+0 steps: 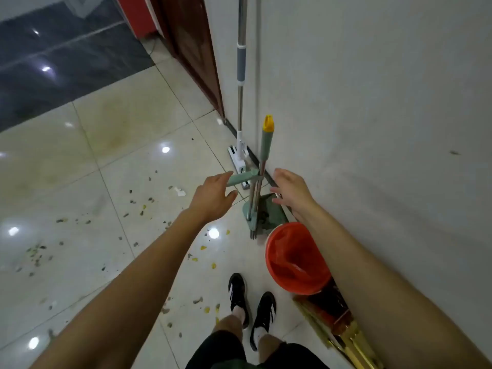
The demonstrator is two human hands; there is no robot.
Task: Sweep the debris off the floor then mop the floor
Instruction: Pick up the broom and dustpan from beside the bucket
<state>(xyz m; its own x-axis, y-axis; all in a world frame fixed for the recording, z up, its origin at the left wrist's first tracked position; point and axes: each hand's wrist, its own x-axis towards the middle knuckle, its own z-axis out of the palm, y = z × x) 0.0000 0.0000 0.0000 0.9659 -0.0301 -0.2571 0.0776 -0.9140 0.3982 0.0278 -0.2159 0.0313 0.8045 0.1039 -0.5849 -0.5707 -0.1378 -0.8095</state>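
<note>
Two bare forearms reach up from the bottom corners of the frame toward its centre. Between them, at the bottom centre, stand the person's feet in black shoes (pixel 251 304) on the pale tiled floor (pixel 111 145).

At the frame's centre the left hand (pixel 213 194) is open, fingers straight and spread, holding nothing; its fingertips lie just beside, perhaps touching, the short green handle that sticks out sideways from the dustpan (pixel 262 213). Whether they touch cannot be told. To the right of centre the right hand (pixel 291 189) is also open with loose fingers, empty, close to the wall (pixel 372 102) and just right of the upright metal rods.

The green dustpan stands on the floor against the wall's base, between the two hands and a little below them. A long handle with a green grip and yellow cap (pixel 267 134) rises from it; this looks like the broom, though its head cannot be made out. Above it, in the upper centre, a flat mop (pixel 241 83) leans upright against the wall, its white head on the floor beside the dustpan.

An orange bucket (pixel 298 259) sits lower right of centre against the wall, partly behind the right forearm. Below it, in the lower right, lies a bundle of yellow straw bristles (pixel 343 339).

Debris (pixel 141 206) of small dark and yellow bits is scattered over the tiles left of centre and around the feet. A dark wooden door (pixel 191 49) stands at the upper centre.
</note>
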